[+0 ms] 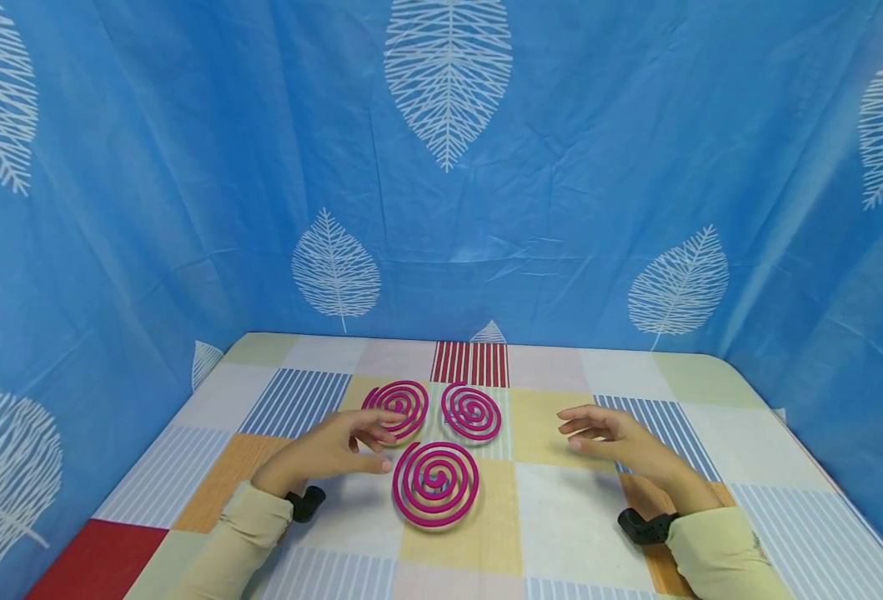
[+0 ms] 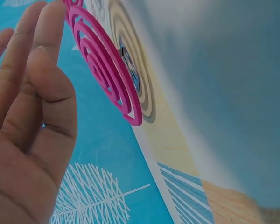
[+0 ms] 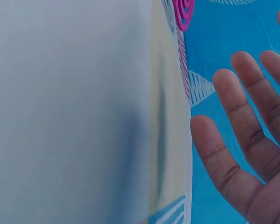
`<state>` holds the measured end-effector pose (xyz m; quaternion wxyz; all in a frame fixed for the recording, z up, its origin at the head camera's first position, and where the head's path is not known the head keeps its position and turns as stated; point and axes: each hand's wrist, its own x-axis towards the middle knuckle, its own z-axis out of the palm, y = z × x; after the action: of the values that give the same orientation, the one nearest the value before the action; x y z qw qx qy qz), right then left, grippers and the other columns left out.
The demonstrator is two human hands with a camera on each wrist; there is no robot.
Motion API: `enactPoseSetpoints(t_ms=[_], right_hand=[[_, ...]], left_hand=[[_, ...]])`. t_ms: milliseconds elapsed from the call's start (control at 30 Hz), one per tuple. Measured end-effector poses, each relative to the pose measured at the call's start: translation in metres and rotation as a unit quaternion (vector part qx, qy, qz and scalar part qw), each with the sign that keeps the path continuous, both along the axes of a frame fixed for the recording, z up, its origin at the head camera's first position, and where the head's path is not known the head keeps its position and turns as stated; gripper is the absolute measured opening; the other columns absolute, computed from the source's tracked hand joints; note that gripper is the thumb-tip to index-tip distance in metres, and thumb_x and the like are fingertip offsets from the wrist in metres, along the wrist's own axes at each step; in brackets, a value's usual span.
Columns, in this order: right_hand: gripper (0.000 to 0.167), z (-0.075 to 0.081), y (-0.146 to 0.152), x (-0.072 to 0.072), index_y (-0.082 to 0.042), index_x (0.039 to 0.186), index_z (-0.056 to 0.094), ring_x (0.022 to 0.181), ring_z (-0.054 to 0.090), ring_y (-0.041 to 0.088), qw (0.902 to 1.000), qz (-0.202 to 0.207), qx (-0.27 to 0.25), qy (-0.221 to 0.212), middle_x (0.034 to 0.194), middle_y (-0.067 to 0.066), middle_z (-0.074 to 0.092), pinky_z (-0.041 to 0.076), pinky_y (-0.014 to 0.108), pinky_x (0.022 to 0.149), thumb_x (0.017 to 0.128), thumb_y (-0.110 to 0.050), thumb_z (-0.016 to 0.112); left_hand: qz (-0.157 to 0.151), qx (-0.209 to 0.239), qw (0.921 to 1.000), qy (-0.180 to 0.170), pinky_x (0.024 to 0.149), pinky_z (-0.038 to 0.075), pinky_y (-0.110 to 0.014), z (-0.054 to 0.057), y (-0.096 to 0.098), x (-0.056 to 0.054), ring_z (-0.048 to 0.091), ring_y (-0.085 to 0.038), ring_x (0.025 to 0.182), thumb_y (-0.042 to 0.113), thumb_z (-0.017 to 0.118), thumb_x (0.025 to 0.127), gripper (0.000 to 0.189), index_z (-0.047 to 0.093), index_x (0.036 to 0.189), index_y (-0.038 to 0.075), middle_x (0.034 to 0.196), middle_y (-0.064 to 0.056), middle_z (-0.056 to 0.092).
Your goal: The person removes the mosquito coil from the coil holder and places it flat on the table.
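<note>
Three magenta mosquito coils, flat spirals, sit raised over the table: a near one [image 1: 436, 523], a back left one [image 1: 421, 398] and a back right one [image 1: 495, 421]. Small metal pieces show under their centres. Beside the near and back left coils hovers my left hand [image 1: 328, 450], fingers relaxed and holding nothing; it covers part of the back left coil. In the left wrist view a coil [image 2: 113, 70] stands off the cloth beyond my fingers. To the right of the coils, my right hand [image 1: 624, 442] hangs above the table with loosely bent fingers, holding nothing.
A patchwork-patterned cloth [image 1: 584, 525] covers the table. Blue curtains [image 1: 561, 192] with white leaf prints enclose the back and both sides. A black band [image 1: 306, 504] is on the left wrist, another [image 1: 645, 527] on the right.
</note>
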<state>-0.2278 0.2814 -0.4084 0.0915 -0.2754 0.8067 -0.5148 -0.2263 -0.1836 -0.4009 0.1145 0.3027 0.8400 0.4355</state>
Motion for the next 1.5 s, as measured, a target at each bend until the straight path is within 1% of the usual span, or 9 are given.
enactPoseSetpoints(t_ms=[200, 433, 633, 800, 967, 1067, 1200, 1267, 1500], right_hand=[[0.045, -0.002, -0.008, 0.001, 0.018, 0.142, 0.055, 0.114, 0.07, 0.019, 0.9999, 0.004, -0.007, -0.015, 0.129, 0.033, 0.067, 0.055, 0.024, 0.094, 0.105, -0.005, 0.068], [0.046, -0.003, -0.017, 0.002, 0.016, 0.143, 0.056, 0.115, 0.07, 0.021, 0.9995, 0.017, -0.006, -0.026, 0.13, 0.033, 0.067, 0.055, 0.026, 0.094, 0.105, -0.006, 0.069], [0.044, -0.005, -0.024, 0.002, 0.015, 0.143, 0.057, 0.115, 0.07, 0.024, 0.9992, 0.029, -0.001, -0.026, 0.129, 0.032, 0.067, 0.056, 0.028, 0.092, 0.106, -0.005, 0.068], [0.045, -0.005, -0.028, 0.003, 0.016, 0.142, 0.057, 0.114, 0.07, 0.024, 0.999, 0.038, -0.001, -0.023, 0.128, 0.031, 0.068, 0.055, 0.026, 0.094, 0.105, -0.006, 0.069], [0.046, -0.005, -0.037, 0.005, 0.018, 0.141, 0.056, 0.114, 0.071, 0.021, 0.9982, 0.052, -0.01, -0.026, 0.126, 0.033, 0.069, 0.055, 0.026, 0.095, 0.105, -0.007, 0.07], [0.046, -0.005, -0.042, 0.007, 0.018, 0.14, 0.057, 0.113, 0.071, 0.018, 0.9978, 0.058, -0.012, -0.03, 0.124, 0.032, 0.07, 0.055, 0.026, 0.096, 0.104, -0.007, 0.071], [0.045, -0.005, -0.051, 0.01, 0.017, 0.139, 0.058, 0.111, 0.072, 0.019, 0.9969, 0.065, -0.014, -0.042, 0.124, 0.032, 0.071, 0.056, 0.026, 0.092, 0.103, -0.006, 0.072], [0.044, -0.005, -0.055, 0.01, 0.017, 0.139, 0.059, 0.109, 0.072, 0.02, 0.9964, 0.069, -0.015, -0.047, 0.123, 0.033, 0.071, 0.056, 0.027, 0.09, 0.102, -0.005, 0.072], [0.043, -0.007, -0.067, 0.012, 0.017, 0.139, 0.059, 0.106, 0.072, 0.022, 0.9943, 0.083, -0.018, -0.064, 0.124, 0.034, 0.071, 0.058, 0.029, 0.081, 0.102, -0.003, 0.071]], left_hand=[[-0.005, -0.015, 0.9999, -0.006, 0.08, 0.053, -0.032, -0.001, 0.004, 0.0, 0.069, -0.018, 0.099, 0.018, 0.086, 0.093, 0.059, 0.065, 0.143, -0.005, 0.117, -0.013, 0.077], [-0.007, -0.031, 0.9994, -0.009, 0.082, 0.055, -0.037, -0.003, 0.005, 0.0, 0.071, -0.025, 0.103, 0.016, 0.089, 0.091, 0.064, 0.063, 0.145, -0.004, 0.119, -0.014, 0.077], [-0.01, -0.047, 0.9988, -0.011, 0.083, 0.057, -0.036, -0.004, 0.005, 0.002, 0.071, -0.023, 0.102, 0.017, 0.09, 0.089, 0.066, 0.064, 0.145, -0.004, 0.118, -0.011, 0.077], [-0.017, -0.051, 0.9985, -0.012, 0.081, 0.059, -0.033, -0.006, 0.006, 0.002, 0.071, -0.02, 0.101, 0.016, 0.091, 0.089, 0.067, 0.063, 0.146, -0.004, 0.123, -0.013, 0.077], [-0.011, -0.058, 0.9978, -0.028, 0.086, 0.062, -0.038, -0.005, 0.01, 0.004, 0.07, -0.023, 0.103, 0.015, 0.091, 0.088, 0.068, 0.063, 0.147, -0.002, 0.126, -0.014, 0.075], [-0.016, -0.063, 0.9976, -0.024, 0.088, 0.062, -0.039, -0.003, 0.011, 0.005, 0.071, -0.023, 0.102, 0.014, 0.091, 0.088, 0.069, 0.062, 0.148, -0.003, 0.126, -0.015, 0.075], [-0.026, -0.069, 0.9972, -0.012, 0.087, 0.061, -0.036, -0.003, 0.011, 0.006, 0.072, -0.021, 0.101, 0.015, 0.092, 0.087, 0.072, 0.061, 0.149, -0.003, 0.126, -0.015, 0.075], [-0.026, -0.072, 0.997, -0.011, 0.087, 0.061, -0.036, -0.005, 0.011, 0.007, 0.072, -0.02, 0.101, 0.016, 0.092, 0.087, 0.073, 0.061, 0.15, -0.001, 0.126, -0.014, 0.075], [-0.032, -0.063, 0.9974, -0.009, 0.086, 0.06, -0.033, -0.005, 0.012, 0.009, 0.071, -0.018, 0.099, 0.012, 0.092, 0.086, 0.076, 0.058, 0.152, -0.002, 0.122, -0.013, 0.076]])
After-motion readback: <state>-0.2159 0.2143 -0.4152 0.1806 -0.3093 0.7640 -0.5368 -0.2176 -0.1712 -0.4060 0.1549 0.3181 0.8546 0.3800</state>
